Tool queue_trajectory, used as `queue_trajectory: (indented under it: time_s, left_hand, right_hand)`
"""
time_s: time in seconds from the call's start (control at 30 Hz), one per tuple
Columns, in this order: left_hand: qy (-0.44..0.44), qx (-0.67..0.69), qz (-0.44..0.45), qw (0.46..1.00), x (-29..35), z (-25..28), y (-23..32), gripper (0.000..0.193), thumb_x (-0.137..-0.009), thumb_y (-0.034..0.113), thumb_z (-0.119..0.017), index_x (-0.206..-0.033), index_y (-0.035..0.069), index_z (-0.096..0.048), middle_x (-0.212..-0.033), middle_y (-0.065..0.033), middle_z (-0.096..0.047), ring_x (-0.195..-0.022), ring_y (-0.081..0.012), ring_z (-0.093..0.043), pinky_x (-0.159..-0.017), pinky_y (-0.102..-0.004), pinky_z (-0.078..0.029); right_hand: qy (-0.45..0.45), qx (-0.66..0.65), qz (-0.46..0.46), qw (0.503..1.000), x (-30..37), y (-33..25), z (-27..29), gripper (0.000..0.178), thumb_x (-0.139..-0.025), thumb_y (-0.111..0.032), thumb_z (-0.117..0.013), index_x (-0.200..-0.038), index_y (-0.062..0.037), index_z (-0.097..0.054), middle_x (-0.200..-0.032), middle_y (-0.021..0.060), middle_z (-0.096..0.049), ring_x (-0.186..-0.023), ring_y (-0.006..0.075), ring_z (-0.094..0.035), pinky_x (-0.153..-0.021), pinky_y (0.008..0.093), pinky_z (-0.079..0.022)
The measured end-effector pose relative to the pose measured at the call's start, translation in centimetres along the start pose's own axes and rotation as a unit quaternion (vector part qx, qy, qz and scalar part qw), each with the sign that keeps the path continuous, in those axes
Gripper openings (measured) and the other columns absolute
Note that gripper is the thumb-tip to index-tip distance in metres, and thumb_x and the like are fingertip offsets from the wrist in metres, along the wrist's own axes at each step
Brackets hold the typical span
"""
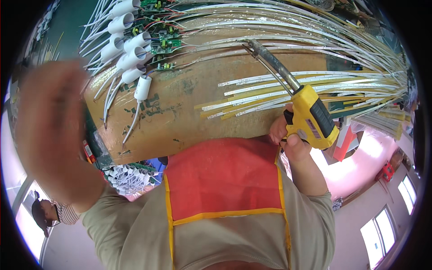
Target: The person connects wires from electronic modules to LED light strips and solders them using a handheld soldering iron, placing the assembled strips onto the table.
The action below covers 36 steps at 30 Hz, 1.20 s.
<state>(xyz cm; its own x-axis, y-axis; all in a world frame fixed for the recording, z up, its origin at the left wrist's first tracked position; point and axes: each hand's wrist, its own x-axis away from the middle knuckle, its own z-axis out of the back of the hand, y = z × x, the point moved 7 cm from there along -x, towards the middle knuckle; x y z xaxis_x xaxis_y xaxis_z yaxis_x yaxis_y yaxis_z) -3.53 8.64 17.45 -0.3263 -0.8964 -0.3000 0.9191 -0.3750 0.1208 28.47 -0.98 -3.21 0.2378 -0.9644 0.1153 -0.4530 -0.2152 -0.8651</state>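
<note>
One left hand (51, 126) and one right hand (296, 150), both yours, one yellow soldering gun (312, 117), seven white cylinders (142, 88) within your view, at least four green circuit boards (167, 45), light strips (213, 106) too many and overlapped to count, one red bib (225, 180) on you, one co-worker (67, 213)

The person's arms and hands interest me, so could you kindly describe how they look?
The left sleeve and right sleeve are short, loose and plain khaki-beige, leaving the forearms bare. The right hand wears no glove, and no watch or bracelet shows on that wrist. The left hand also looks ungloved, but is too blurred for finer detail.
</note>
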Motion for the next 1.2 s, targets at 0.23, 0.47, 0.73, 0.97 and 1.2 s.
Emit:
queue_trajectory:
  time_s: [0.23,0.47,0.73,0.97,1.2]
  left_hand:
    - [-0.121,0.129,-0.066,0.982,6.3,-13.9,5.7,0.021,-0.078,0.006,-0.073,-0.098,0.009,-0.070,-0.105,-0.0061,-0.066,-0.096,-0.0295,-0.064,-0.080,-0.0411,-0.050]
    - [-0.047,0.134,-0.074,0.987,6.3,-15.4,7.1,0.023,-0.077,0.003,-0.072,-0.098,0.009,-0.068,-0.104,-0.0060,-0.066,-0.094,-0.0293,-0.064,-0.080,-0.0417,-0.050]
    - [-0.053,0.097,-0.112,0.988,5.9,-15.6,7.6,0.024,-0.076,0.002,-0.069,-0.100,0.008,-0.068,-0.105,-0.0060,-0.066,-0.100,-0.0289,-0.064,-0.084,-0.0409,-0.050]
    - [-0.070,0.114,-0.118,0.984,5.6,-15.9,7.3,0.026,-0.075,0.002,-0.068,-0.101,0.008,-0.068,-0.104,-0.0068,-0.066,-0.101,-0.0290,-0.064,-0.085,-0.0408,-0.050]
    - [-0.060,0.125,-0.136,0.981,5.4,-16.0,7.8,0.030,-0.073,0.004,-0.067,-0.102,0.008,-0.068,-0.103,-0.0072,-0.066,-0.104,-0.0297,-0.064,-0.087,-0.0411,-0.049]
  right_hand:
    - [0.022,0.022,-0.044,0.999,0.2,0.5,0.2,0.080,-0.085,-0.041,-0.080,-0.142,-0.0020,-0.042,-0.077,0.0021,-0.051,-0.061,0.0147,-0.049,-0.054,0.0310,-0.044]
    - [0.015,0.033,-0.046,0.998,0.3,0.3,0.3,0.082,-0.084,-0.042,-0.081,-0.144,-0.0020,-0.041,-0.077,0.0020,-0.051,-0.061,0.0147,-0.049,-0.054,0.0307,-0.044]
    - [-0.062,0.129,-0.059,0.988,1.8,1.0,0.8,0.071,-0.086,-0.038,-0.079,-0.135,-0.0002,-0.044,-0.081,0.0034,-0.052,-0.067,0.0149,-0.051,-0.058,0.0304,-0.046]
    - [-0.083,0.177,-0.049,0.979,3.3,0.7,-0.1,0.027,-0.088,-0.030,-0.076,-0.085,-0.0068,-0.062,-0.082,0.0072,-0.062,-0.073,0.0257,-0.060,-0.065,0.0362,-0.047]
    - [-0.083,0.265,-0.075,0.958,4.5,1.4,1.2,0.024,-0.085,-0.028,-0.073,-0.079,-0.0089,-0.060,-0.080,0.0087,-0.061,-0.072,0.0307,-0.058,-0.063,0.0392,-0.046]
